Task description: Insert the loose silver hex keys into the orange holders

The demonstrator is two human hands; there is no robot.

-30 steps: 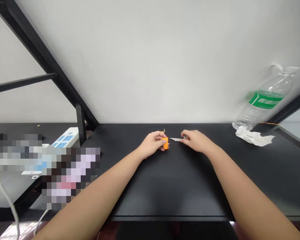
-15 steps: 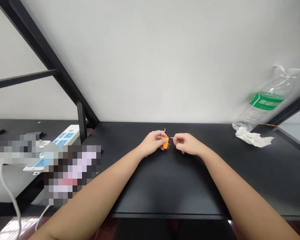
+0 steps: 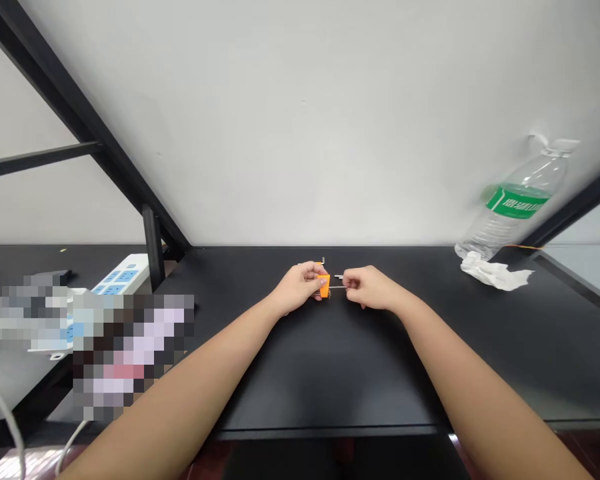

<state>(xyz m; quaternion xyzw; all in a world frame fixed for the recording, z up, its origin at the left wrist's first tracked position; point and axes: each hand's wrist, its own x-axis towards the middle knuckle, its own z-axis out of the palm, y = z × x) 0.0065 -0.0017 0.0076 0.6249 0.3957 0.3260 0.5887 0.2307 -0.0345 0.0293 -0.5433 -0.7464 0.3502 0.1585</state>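
With our left hand (image 3: 300, 288) we pinch a small orange holder (image 3: 325, 287) at the back of the black table (image 3: 330, 380). Our right hand (image 3: 369, 287) pinches a thin metal stick (image 3: 338, 287) that reaches to the holder. More metal bits (image 3: 339, 276) show just beside our right fingers.

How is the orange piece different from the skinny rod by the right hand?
The orange piece is bright and broad, but the skinny rod is pale and thin. The left hand holds the orange piece; the right hand pinches the skinny rod. Both are being held.
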